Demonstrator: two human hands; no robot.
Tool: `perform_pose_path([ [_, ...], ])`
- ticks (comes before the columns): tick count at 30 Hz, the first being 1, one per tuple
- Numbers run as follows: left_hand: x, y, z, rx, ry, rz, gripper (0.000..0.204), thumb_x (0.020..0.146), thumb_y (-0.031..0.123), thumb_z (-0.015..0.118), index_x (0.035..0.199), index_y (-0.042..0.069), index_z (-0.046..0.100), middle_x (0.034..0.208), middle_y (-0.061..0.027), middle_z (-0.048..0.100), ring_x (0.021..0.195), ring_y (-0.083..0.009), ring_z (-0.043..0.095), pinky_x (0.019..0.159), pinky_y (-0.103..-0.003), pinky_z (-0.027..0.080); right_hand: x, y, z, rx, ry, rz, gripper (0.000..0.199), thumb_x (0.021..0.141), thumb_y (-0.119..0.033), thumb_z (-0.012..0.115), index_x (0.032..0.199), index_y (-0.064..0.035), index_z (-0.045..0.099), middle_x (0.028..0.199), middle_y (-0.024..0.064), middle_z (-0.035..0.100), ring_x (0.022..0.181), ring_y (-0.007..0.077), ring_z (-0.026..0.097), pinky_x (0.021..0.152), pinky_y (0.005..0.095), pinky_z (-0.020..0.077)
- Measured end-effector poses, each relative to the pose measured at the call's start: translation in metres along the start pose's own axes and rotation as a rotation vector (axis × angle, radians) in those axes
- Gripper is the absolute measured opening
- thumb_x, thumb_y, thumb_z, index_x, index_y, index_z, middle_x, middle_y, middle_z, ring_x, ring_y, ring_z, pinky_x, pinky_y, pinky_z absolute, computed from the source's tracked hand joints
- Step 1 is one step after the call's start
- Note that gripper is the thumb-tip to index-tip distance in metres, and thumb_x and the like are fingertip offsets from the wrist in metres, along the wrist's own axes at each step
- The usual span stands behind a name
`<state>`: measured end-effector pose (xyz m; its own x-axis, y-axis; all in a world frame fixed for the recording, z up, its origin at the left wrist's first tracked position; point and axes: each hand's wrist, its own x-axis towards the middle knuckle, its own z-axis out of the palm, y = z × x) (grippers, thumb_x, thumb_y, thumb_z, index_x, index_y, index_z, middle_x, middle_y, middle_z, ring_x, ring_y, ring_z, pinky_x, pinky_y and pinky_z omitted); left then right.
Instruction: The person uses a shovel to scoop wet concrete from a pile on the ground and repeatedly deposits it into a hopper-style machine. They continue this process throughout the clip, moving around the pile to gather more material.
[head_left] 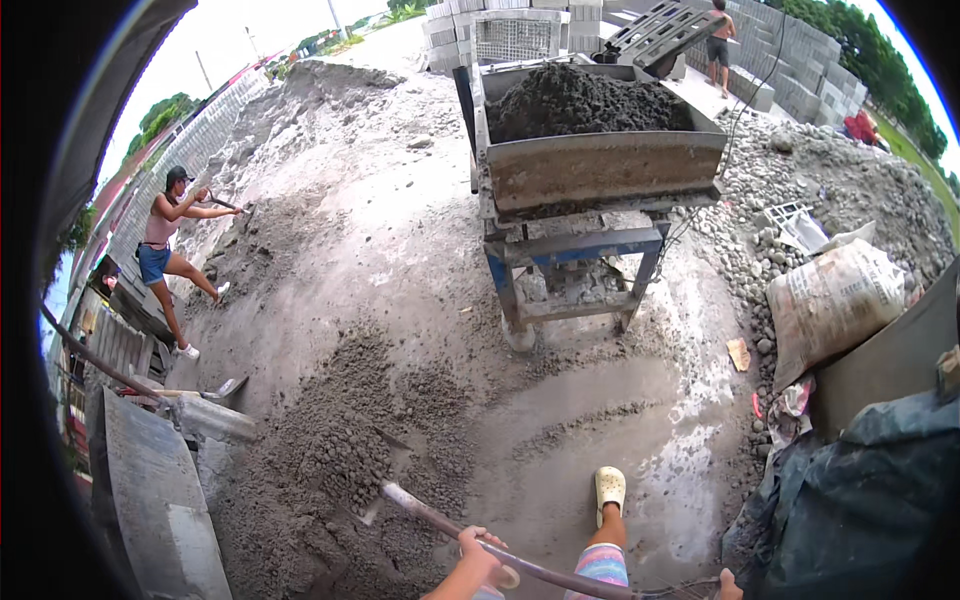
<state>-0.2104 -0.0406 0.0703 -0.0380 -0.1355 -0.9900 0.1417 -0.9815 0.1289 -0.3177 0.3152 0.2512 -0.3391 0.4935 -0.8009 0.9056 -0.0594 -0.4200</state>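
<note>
Steel-grey shaft of a long shovel (470,530) runs across the bottom of the view, and the left hand (478,562) is wrapped snugly round it partway down, fingers curled over the top. The right hand (728,584) sits at the far end of the handle, barely in view at the lower edge, so I cannot tell how tightly it closes. Ahead of the left grip, the blade is buried in the heap of damp grey mix (345,450). A foot in a pale clog (609,492) is planted just to the right of the shaft. Beyond the pile stands the loaded block machine hopper (600,150). To scoop well, I'd judge the blade should go in low and flat, lead hand sliding closer to the load before lifting.
</note>
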Motion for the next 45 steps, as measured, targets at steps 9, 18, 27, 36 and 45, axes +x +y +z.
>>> perform_pose_path([
  [9, -0.264, 0.043, 0.256, 0.198, -0.328, 0.364, 0.014, 0.06, 0.01, 0.053, 0.053, 0.01, 0.041, 0.05, -0.0002, 0.041, 0.048, -0.0161, 0.045, 0.053, -0.034, 0.038, 0.023, -0.139, -0.014, 0.209, -0.442, 0.011, 0.046, 0.066, -0.057, 0.044, 0.061, -0.0115, 0.044, 0.041, 0.0051, 0.039, 0.033, 0.0201, 0.038, 0.03, 0.0311, 0.0336],
  [18, -0.342, 0.012, 0.406, 0.564, -0.625, 0.466, 0.008, 0.069, 0.004, 0.053, 0.07, 0.005, 0.045, 0.06, -0.0058, 0.046, 0.059, -0.0208, 0.048, 0.06, -0.038, 0.042, 0.019, -0.21, -0.016, 0.287, -0.645, 0.339, 0.047, 0.063, -0.058, 0.043, 0.052, -0.0128, 0.036, 0.043, 0.0038, 0.037, 0.037, 0.0203, 0.038, 0.038, 0.0306, 0.0327],
  [27, -0.32, -0.003, 0.444, 0.944, -0.468, 0.657, 0.015, 0.069, 0.002, 0.055, 0.078, 0.003, 0.043, 0.067, -0.006, 0.048, 0.056, -0.0189, 0.05, 0.051, -0.036, 0.045, 0.129, -0.119, 0.038, 0.025, -1.051, 0.516, 0.036, 0.075, -0.038, 0.042, 0.073, -0.0035, 0.049, 0.057, 0.0102, 0.051, 0.044, 0.0221, 0.049, 0.041, 0.0343, 0.0429],
  [36, -0.388, 0.04, 0.445, 0.833, -0.707, 0.847, 0.012, 0.068, 0.007, 0.057, 0.075, 0.002, 0.048, 0.064, -0.0063, 0.049, 0.059, -0.0183, 0.05, 0.057, -0.036, 0.046, 0.08, -0.198, 0.107, 0.052, -1.3, 0.597, 0.036, 0.078, -0.041, 0.04, 0.075, -0.0075, 0.052, 0.059, 0.0087, 0.054, 0.045, 0.0212, 0.052, 0.04, 0.0332, 0.0442],
  [45, -0.287, 0.055, 0.328, 0.057, -0.745, 0.611, 0.017, 0.062, 0.013, 0.061, 0.061, 0.008, 0.046, 0.053, -0.0044, 0.049, 0.049, -0.0176, 0.05, 0.052, -0.034, 0.044, 0.067, -0.202, 0.092, 0.112, -0.695, 0.13, 0.046, 0.068, -0.057, 0.046, 0.059, -0.0124, 0.04, 0.044, 0.0025, 0.038, 0.037, 0.0155, 0.039, 0.036, 0.0261, 0.0339],
])
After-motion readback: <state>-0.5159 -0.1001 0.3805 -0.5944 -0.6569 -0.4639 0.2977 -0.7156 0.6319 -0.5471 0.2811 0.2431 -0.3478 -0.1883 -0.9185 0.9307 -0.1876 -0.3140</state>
